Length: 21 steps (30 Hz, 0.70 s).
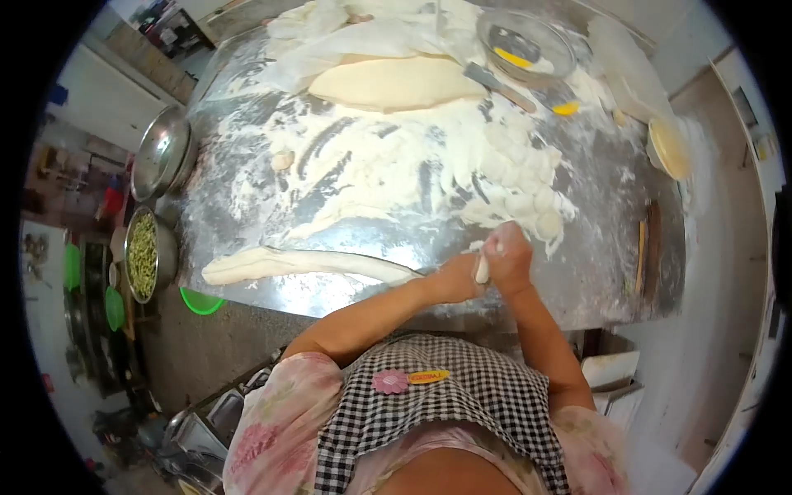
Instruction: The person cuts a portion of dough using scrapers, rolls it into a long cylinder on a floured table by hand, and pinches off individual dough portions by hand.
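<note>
A long rope of dough [305, 262] lies along the near edge of the floured metal table [594, 280]. Its right end runs into my left hand [454, 280], whose fingers are wrapped round it. My right hand [509, 254] is closed close beside the left one, pinching the tip of the dough; a short pale bit [483, 268] shows between the two hands. Just beyond my right hand, several small flour-dusted dough pieces [549, 223] lie in loose flour. One more small lump of dough [283, 159] sits apart at the left.
A large slab of dough [396, 84], partly under a cloth [363, 41], lies at the back. Beside it are a scraper [499, 87] and a clear bowl [557, 58]. Metal bowls [144, 157] and a bowl of chopped green filling [142, 256] stand left; a yellowish bowl [670, 148] stands right.
</note>
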{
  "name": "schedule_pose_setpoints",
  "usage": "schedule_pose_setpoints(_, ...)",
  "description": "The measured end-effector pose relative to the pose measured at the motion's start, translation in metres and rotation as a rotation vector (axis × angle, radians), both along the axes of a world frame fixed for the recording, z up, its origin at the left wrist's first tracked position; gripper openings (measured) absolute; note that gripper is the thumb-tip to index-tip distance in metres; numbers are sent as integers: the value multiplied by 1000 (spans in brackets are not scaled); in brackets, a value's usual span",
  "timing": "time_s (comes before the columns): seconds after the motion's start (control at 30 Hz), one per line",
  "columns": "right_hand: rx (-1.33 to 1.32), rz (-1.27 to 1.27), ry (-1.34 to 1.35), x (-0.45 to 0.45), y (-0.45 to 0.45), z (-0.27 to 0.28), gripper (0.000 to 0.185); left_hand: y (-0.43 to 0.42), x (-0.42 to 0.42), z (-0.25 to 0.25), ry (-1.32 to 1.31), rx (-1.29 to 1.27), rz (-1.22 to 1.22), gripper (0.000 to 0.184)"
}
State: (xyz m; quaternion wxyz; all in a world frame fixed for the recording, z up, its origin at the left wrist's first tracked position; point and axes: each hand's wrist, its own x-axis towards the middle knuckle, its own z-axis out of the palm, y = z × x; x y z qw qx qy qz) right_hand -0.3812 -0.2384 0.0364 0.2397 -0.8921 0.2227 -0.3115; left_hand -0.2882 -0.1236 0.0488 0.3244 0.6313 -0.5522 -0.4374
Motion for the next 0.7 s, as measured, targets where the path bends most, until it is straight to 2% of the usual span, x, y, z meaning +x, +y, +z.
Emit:
schedule_pose_setpoints(0.07, -98, -79, 157, 7, -21, -3, 10, 7, 3, 26, -39, -152, -187, 42)
schedule_pose_setpoints(0.13, -267, -103, 320, 11, -39, -1, 12, 10, -3, 43, -33, -173, -197, 46)
schedule_pose_setpoints(0.17, -343, -81, 122, 7, -43, 0, 17, 3, -2, 47, -37, -204, -192, 48)
schedule_pose_setpoints(0.27, 987, -134, -43, -19, -6, -11, 19, 15, -8, -26, -324, -302, 128, 59)
schedule_pose_setpoints(0.33, 1133, -74, -157, -23, 30, -50, 20, 29, -8, -25, -727, -250, 251, 66)
schedule_pose_setpoints(0.4, 1282, -10, -188, -20, 35, -50, 20, 22, 3, -16, -521, -55, 238, 69)
schedule_pose_setpoints(0.43, 1378, 10, -151, -13, 30, -21, 20, 22, 9, -11, -420, 51, 230, 71)
schedule_pose_setpoints(0.47, 1470, 36, -115, -4, 25, 14, 19, 21, 17, -6, -310, 23, 233, 67)
schedule_pose_setpoints(0.5, 1245, 36, 23, 7, 25, 52, 15, 17, 29, -1, -205, -11, 241, 63)
schedule_pose_setpoints(0.53, 780, 97, 19, 12, 29, 62, 13, 15, 39, 7, -101, -45, 250, 60)
schedule_pose_setpoints(0.57, 315, 148, 16, 14, 35, 68, 11, 18, 47, 17, 142, -32, 222, 46)
schedule_pose_setpoints(0.6, -149, 190, 12, 16, 42, 72, 9, 23, 51, 22, 293, 45, 192, 44)
schedule_pose_setpoints(0.67, 7, 212, -51, 19, 60, 63, 11, 35, 56, 27, 594, 199, 132, 40)
schedule_pose_setpoints(0.7, 89, 225, -81, 21, 66, 53, 12, 41, 49, 22, 423, 143, 137, 39)
